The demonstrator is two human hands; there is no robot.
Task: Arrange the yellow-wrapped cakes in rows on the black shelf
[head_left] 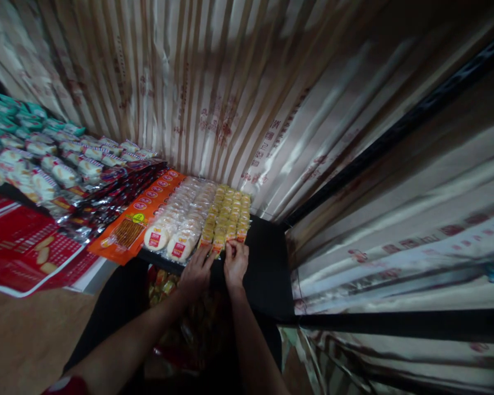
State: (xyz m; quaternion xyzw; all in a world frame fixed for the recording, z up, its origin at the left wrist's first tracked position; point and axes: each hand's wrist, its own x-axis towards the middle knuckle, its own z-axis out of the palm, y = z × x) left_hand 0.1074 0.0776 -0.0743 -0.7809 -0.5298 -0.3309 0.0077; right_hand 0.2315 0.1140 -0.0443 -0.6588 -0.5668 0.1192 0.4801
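Observation:
Rows of small yellow-wrapped snacks (230, 206) lie on a black shelf (267, 269). My left hand (195, 271) reaches to the front end of these rows, fingers stretched out and touching the nearest packs. Beside it, my right hand (236, 264) has thumb and fingertips pinched together on a yellow-wrapped snack at the front right of the rows. That pack is mostly covered by the fingers. Left of the yellow rows lie clear-wrapped white round crackers (180, 247) with red labels. Below the shelf edge, a bag of more yellow-wrapped snacks (164, 282) shows between my legs.
An orange snack packet (123, 233) lies left of the crackers. Farther left are dark shiny packets (115, 197), white packets (61, 170) and green packets (28, 118). A red printed bag (28, 241) hangs at the front. Printed sheeting (214, 109) forms the back, with a black bar (379, 145) at right.

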